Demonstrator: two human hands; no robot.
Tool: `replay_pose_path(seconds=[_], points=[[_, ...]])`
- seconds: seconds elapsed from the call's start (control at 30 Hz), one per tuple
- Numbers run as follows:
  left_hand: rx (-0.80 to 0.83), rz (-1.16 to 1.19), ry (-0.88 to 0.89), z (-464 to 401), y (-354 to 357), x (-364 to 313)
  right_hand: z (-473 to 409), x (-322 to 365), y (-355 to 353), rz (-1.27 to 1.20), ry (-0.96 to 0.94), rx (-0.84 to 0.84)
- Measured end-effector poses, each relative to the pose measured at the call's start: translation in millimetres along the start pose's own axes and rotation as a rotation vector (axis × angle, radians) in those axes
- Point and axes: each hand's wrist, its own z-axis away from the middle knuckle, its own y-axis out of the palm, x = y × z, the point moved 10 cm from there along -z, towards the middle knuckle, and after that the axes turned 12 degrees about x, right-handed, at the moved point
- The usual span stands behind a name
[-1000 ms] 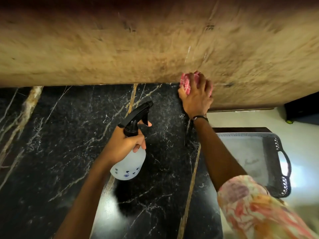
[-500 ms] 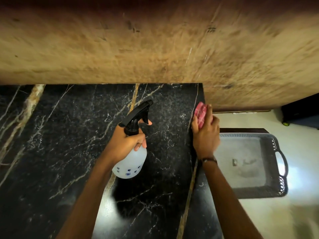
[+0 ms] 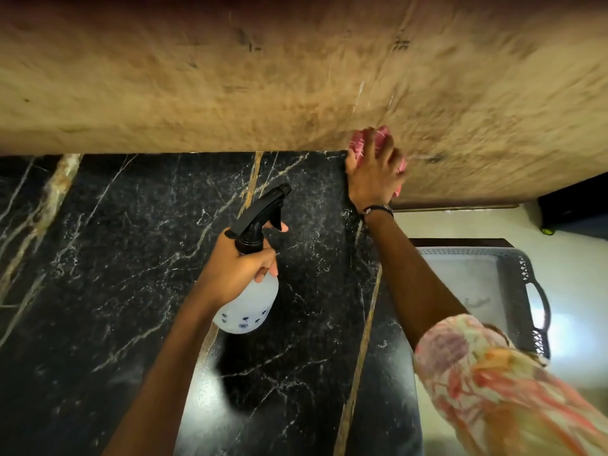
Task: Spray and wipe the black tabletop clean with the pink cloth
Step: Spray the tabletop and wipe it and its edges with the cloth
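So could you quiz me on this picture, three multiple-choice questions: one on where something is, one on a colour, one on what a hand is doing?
1. Where is the crumpled pink cloth?
A. at the far right corner of the black marble tabletop, against the tan wall
B. in the grey plastic tray
C. under the bottle

2. What colour is the trigger head of the translucent white spray bottle?
A. pink
B. black
C. green

3. What is the left hand doing?
A. lying flat on the tabletop
B. gripping the spray bottle's neck
C. hanging idle

Answers: 1 A, the right hand presses the cloth there, where tabletop meets wall. 2 B, the head is black above the pale body. 3 B, its fingers curl round the neck, one by the trigger.
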Motion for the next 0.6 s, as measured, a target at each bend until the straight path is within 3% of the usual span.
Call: replay_pose_path(seconds=[0.2, 0.3, 0.5, 0.6], points=[[-0.025, 0.035, -0.009, -2, -1, 5, 55, 72, 37, 0.177, -0.358, -0.006], [-0.039, 0.027, -0.033, -1, -3, 9, 82, 75, 49, 0.184, -0.535, -0.024], [-0.059, -0.087, 0.053, 6, 9, -3, 36, 4, 20, 0.063, -0.143, -0.001], [-0.05, -0.141, 0.051, 14, 17, 1, 51, -8, 24, 0.038, -0.039, 0.012]])
